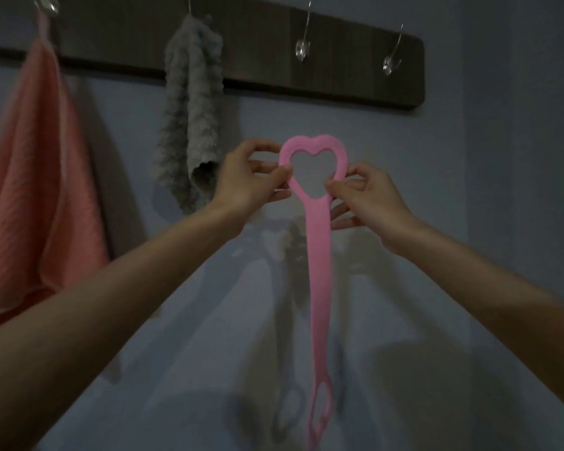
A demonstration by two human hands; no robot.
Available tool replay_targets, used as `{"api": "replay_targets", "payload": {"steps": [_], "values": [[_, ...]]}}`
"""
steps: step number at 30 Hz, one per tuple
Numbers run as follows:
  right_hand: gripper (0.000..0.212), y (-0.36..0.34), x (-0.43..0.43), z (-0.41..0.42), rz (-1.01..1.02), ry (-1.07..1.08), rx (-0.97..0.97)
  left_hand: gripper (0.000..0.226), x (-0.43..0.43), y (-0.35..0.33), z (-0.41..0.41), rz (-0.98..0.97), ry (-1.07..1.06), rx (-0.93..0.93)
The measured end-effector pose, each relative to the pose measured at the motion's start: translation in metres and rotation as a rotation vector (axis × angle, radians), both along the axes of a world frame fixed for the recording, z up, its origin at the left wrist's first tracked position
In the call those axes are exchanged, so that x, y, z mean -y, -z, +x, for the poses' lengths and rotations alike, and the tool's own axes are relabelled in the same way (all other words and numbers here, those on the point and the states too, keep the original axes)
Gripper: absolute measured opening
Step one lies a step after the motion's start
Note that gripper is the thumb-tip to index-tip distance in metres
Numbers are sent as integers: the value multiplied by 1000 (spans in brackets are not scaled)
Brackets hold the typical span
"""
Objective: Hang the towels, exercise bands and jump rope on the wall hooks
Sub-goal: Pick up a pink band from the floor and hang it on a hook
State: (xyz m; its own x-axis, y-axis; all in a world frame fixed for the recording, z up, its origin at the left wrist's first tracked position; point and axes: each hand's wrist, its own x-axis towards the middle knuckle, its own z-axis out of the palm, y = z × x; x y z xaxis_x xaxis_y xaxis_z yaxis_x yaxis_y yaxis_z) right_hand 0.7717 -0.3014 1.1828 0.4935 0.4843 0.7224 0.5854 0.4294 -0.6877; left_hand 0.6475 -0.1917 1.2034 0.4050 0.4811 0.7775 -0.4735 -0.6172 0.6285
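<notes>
**Dim grey-blue wall, pink band held up below the hook board**

A dim grey-blue wall fills the view, shadowed by the arms. A dark wooden hook board runs across its top. A pink towel hangs from the board's far-left hook, and a fluffy grey towel hangs from the next one. Below the board's middle, a pink exercise band dangles, hung on nothing. The left hand and right hand each pinch a side of its heart-shaped top loop. Two clear hooks on the board's right half are bare.
</notes>
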Motion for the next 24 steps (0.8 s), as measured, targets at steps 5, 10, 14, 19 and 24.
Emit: {"api": "replay_targets", "payload": {"steps": [5,10,14,19,24], "values": [[13,-66,-4,15,64,-24,13,27,3,-62,14,-42,-9,91],[23,-122,-17,30,95,-38,54,29,-4,-120,23,3,-83,133],[21,-158,-31,45,129,-39,45,27,-17,-151,44,2,-128,177],[18,-187,-50,66,174,17,64,32,-29,-180,68,24,-125,221],[13,-218,-59,79,208,40,102,32,-37,-205,79,28,-86,227]]}}
